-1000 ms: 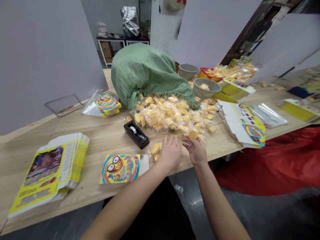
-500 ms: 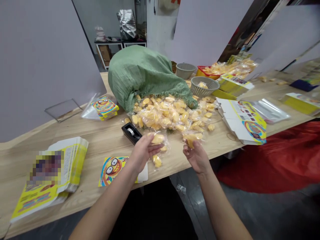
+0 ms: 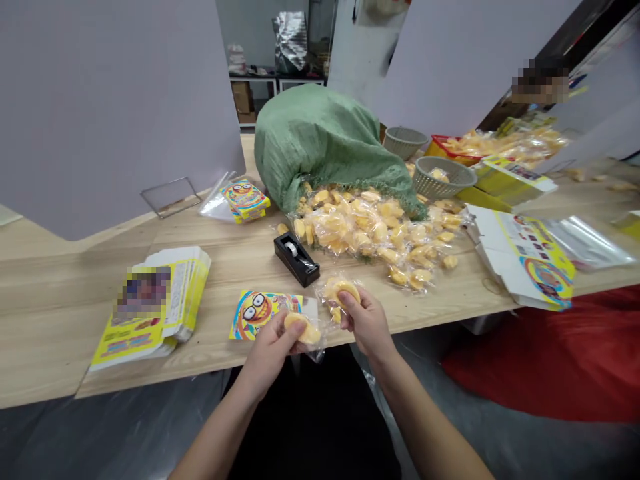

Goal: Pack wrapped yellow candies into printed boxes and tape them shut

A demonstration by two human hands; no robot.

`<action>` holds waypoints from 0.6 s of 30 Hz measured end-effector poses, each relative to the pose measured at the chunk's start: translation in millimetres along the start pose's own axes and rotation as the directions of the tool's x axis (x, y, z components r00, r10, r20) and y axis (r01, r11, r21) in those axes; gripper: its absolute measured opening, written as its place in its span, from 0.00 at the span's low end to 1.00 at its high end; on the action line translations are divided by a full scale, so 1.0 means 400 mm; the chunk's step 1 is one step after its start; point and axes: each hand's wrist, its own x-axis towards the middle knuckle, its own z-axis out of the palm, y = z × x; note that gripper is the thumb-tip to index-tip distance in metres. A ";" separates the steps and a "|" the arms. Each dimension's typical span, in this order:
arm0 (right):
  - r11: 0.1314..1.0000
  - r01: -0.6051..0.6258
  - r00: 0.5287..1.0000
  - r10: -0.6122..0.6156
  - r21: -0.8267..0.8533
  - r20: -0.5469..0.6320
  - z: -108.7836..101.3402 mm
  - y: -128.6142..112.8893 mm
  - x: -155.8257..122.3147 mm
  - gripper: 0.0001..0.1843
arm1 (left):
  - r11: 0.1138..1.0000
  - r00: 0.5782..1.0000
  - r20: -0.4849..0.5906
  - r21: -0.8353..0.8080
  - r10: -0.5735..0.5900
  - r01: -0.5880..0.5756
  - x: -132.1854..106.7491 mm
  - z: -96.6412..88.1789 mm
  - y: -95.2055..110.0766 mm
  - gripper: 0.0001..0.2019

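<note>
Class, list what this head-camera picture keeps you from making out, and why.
Head view:
Green sack: inside, hidden by its cloth.
Wrapped piece: underside, hidden by the left hand.
Cartoon carton: part, behind that hand.
Red cloth: far end, cut off by right edge.
Stacked cartons: fine print, too small.

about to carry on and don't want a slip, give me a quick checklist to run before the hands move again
1. Left hand has its wrapped piece: ok, thumb pressed on it.
2. Right hand has the other wrapped piece: ok, thumb on top.
3. Wrappers sealed all round: cannot tell, too small to see.
4. Nearer smiley-print carton in full view: not ok, the left hand and its piece partly cover it.
5. Tape dispenser free of both hands: ok, it sits on the table beyond them.
6. Pile of wrapped pieces within the table edge: ok.
</note>
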 end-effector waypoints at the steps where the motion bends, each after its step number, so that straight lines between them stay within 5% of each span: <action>1: 0.999 0.019 1.000 -0.020 -0.027 -0.011 -0.001 0.002 0.001 0.20 | 0.997 0.999 -0.005 0.065 0.052 -0.051 0.001 -0.003 -0.003 0.17; 6: 0.976 0.146 0.986 -0.157 -0.163 -0.058 -0.027 0.024 0.007 0.21 | 0.885 0.967 -0.034 0.411 0.254 -0.218 0.036 0.028 -0.022 0.17; 10: 0.990 0.112 0.993 -0.115 -0.087 -0.027 -0.050 0.034 0.005 0.22 | 0.608 0.930 -0.043 0.767 0.365 -0.203 0.077 0.076 -0.042 0.16; 12: 0.998 0.065 0.998 -0.065 0.012 0.010 -0.052 0.027 -0.001 0.21 | 0.547 0.892 -0.094 0.817 0.442 -0.185 0.090 0.081 -0.045 0.13; 14: 0.995 -0.010 0.995 -0.001 0.100 0.102 -0.044 0.017 -0.011 0.22 | 0.666 0.873 -0.134 0.703 0.469 -0.250 0.099 0.075 -0.038 0.16; 16: 0.994 -0.040 0.986 0.023 0.104 0.164 -0.027 0.010 -0.026 0.22 | 0.861 0.928 -0.068 0.403 0.367 -0.311 0.106 0.072 -0.023 0.21; 18: 0.998 0.050 0.988 -0.043 -0.044 0.149 -0.005 0.006 -0.041 0.21 | 0.984 0.980 0.099 0.026 0.172 -0.175 0.112 0.077 -0.007 0.23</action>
